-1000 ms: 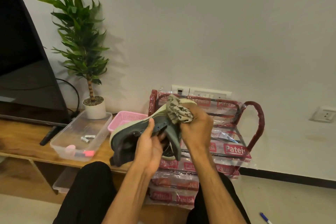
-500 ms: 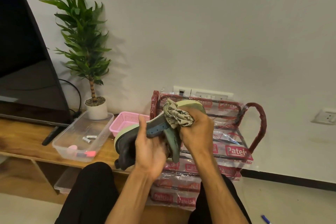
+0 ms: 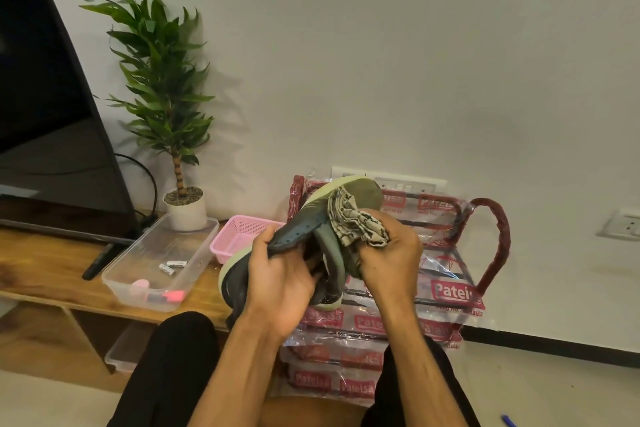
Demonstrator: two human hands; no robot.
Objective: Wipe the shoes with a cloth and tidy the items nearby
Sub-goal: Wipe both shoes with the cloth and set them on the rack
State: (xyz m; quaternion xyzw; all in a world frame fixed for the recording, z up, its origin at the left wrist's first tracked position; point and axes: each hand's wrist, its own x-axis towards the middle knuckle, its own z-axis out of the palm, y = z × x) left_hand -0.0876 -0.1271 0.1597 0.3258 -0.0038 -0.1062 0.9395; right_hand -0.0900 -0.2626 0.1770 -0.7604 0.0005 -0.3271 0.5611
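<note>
My left hand [image 3: 277, 279] grips the grey-green sneaker [image 3: 311, 229]; my right hand [image 3: 391, 253] clutches the patterned rag [image 3: 356, 222]; hard rubbing could twist it free.

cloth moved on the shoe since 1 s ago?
Yes, slightly. The cloth, gripped by the right hand, slid down and right against the wall socket plate, baring more toe of the shoe.

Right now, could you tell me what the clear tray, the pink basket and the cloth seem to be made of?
Clear tray: probably glossy transparent plastic, with see-through walls and floor.
Pink basket: likely moulded plastic, matte, with perforated mesh walls.
Cloth: soft woven fabric, perhaps cotton, matte and patterned; it crumples and its edge frays.
</note>
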